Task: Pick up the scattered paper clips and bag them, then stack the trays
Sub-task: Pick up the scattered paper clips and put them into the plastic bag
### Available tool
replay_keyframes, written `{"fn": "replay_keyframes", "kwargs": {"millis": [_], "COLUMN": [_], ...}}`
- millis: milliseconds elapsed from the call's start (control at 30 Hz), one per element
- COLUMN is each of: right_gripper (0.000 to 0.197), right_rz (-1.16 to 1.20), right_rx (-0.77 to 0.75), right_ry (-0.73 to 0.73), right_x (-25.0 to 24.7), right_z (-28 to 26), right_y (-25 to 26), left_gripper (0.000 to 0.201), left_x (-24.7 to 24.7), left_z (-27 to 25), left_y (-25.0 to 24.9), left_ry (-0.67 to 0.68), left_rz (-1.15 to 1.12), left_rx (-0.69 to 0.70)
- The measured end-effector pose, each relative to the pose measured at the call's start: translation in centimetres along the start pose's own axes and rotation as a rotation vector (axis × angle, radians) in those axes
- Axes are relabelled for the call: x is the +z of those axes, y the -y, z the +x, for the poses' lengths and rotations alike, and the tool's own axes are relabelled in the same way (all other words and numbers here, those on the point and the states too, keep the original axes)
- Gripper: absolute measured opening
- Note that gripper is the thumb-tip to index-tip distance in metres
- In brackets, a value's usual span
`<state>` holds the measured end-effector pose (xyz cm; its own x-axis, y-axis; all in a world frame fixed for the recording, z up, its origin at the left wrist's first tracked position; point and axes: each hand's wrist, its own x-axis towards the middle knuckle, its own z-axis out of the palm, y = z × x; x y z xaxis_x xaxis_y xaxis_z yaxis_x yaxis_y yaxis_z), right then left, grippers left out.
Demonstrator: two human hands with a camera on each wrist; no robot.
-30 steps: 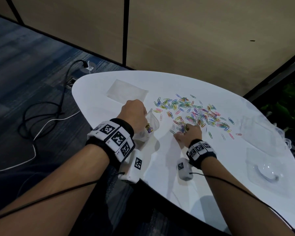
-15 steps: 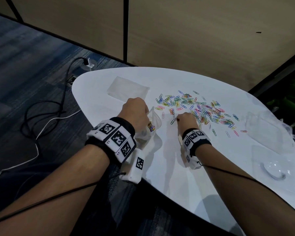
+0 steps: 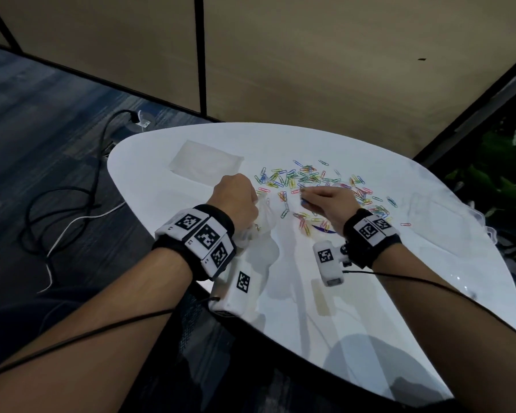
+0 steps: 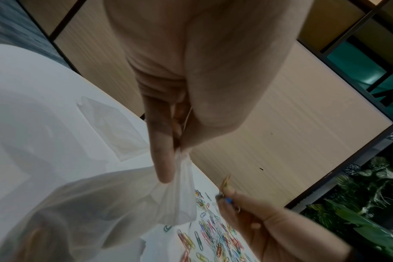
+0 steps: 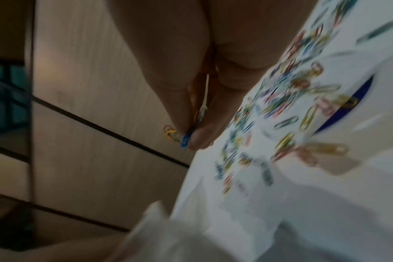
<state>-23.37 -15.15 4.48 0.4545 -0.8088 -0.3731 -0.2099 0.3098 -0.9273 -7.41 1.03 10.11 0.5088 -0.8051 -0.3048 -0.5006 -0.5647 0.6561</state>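
Several coloured paper clips (image 3: 310, 180) lie scattered on the white table (image 3: 340, 308). My left hand (image 3: 245, 201) pinches the rim of a thin clear bag (image 3: 262, 225), which hangs crumpled with a few clips inside. The left wrist view shows the left hand's pinch (image 4: 177, 154) on the bag (image 4: 123, 203). Just right of the bag, my right hand (image 3: 304, 199) pinches a small bunch of clips above the pile. The bunch (image 5: 186, 140) shows at its fingertips in the right wrist view. Faint clear trays (image 3: 435, 210) lie at the table's right side.
A second clear bag (image 3: 203, 162) lies flat at the table's far left. Cables (image 3: 72, 204) trail on the carpet left of the table. Wall panels stand behind it and green plants (image 3: 504, 180) are at the right.
My right hand has lifted off the pile with a pinch of clips and come left toward the bag. The left hand has kept its hold on the bag.
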Motion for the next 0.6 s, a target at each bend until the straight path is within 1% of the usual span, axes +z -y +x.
{"fn": "replay_keyframes", "kwargs": {"millis": [67,100,133,200,267,300,367,400,433,467,533,567,600], "right_gripper": [0.009,0.009,0.008,0.007,0.008,0.011,0.020,0.024,0.029,0.034,0.039,0.040,0.039], "right_rz": [0.099,0.088,0.068,-0.024,-0.236,-0.389,-0.729,-0.829,-0.848,-0.786,-0.635,-0.657,-0.791], "right_rx": [0.024,0.029,0.025,-0.028,-0.175,-0.263,-0.408,-0.440,-0.441,-0.421,-0.390,-0.403,-0.428], "right_ry": [0.169,0.223,0.256,0.248,0.216,0.225,0.332,0.384,0.405,0.381,0.242,0.178,0.162], "right_x": [1.2,1.6,1.8,2.0,2.0,1.9,1.9,2.0,1.8,1.5,0.4,-0.3,-1.1], "right_z": [-2.4,-3.2,-4.0,-5.0,-5.2,-5.2,-5.3,-5.4,-5.3,-5.0,-3.4,-2.2,-1.1], "right_y": [1.2,1.0,0.9,0.2,-0.7,-0.8,-0.2,0.3,0.7,1.2,1.6,1.4,1.0], "left_gripper": [0.025,0.025,0.025,0.024,0.022,0.021,0.018,0.018,0.020,0.022,0.023,0.023,0.022], "left_x": [0.8,1.1,1.5,2.3,2.7,3.0,3.1,3.1,3.1,3.0,2.7,2.5,2.3], "left_z": [0.1,0.2,0.2,0.3,0.5,0.6,0.8,0.9,1.0,1.0,1.1,1.0,1.0], "left_y": [-0.6,-0.9,-1.2,-1.5,-1.7,-1.9,-2.1,-2.2,-2.3,-2.3,-2.1,-2.0,-1.8], "left_ry": [0.002,-0.006,-0.016,-0.028,-0.023,-0.022,-0.020,-0.023,-0.028,-0.035,-0.044,-0.047,-0.051], "left_rz": [-0.005,-0.006,-0.008,-0.035,-0.086,-0.107,-0.132,-0.130,-0.122,-0.115,-0.118,-0.113,-0.107], "left_rx": [0.010,0.020,0.031,0.045,0.050,0.049,0.051,0.057,0.061,0.059,0.042,0.036,0.032]}}
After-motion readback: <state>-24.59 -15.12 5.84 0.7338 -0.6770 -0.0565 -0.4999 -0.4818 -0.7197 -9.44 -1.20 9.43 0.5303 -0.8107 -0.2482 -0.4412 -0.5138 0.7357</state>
